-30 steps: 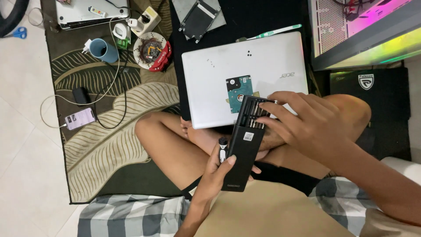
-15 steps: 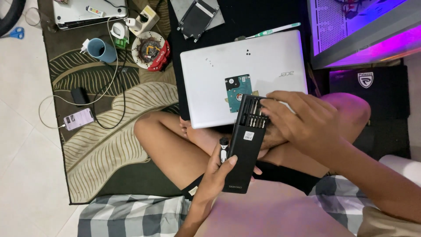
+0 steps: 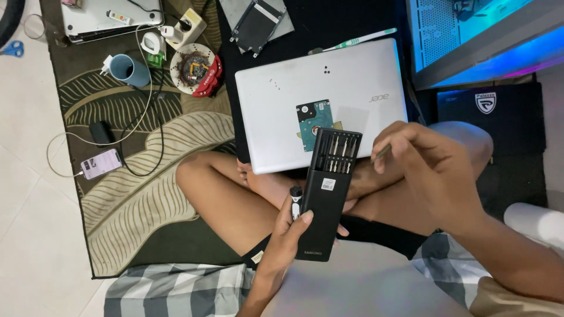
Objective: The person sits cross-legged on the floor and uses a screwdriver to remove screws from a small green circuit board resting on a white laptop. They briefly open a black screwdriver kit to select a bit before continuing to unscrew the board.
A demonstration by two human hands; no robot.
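Black, long rectangular screwdriver-bit case (image 3: 326, 194) with its top end slid open, showing a row of thin metal bits, sits upright over the person's crossed legs. The left hand (image 3: 289, 232) grips its lower half, fingers wrapped round the left edge and thumb on the front; a small black-and-white cylinder is pinched against the case by the same hand. The right hand (image 3: 432, 170) hovers just right of the open end, fingers curled, thumb and forefinger pinching a thin metal bit (image 3: 382, 154).

Just behind the case lies a closed white laptop (image 3: 320, 100) on a black mat, with a bare hard drive (image 3: 315, 120), green circuit board up, resting on its lid. A green-and-white toothbrush (image 3: 358, 40) lies past the laptop's far edge. To the left, on a leaf-patterned rug (image 3: 141, 194), are a blue mug (image 3: 127, 69), a round dish of small parts (image 3: 194, 67), a black charger block (image 3: 101, 132) and a pink-cased phone (image 3: 101, 164) on a white cable.
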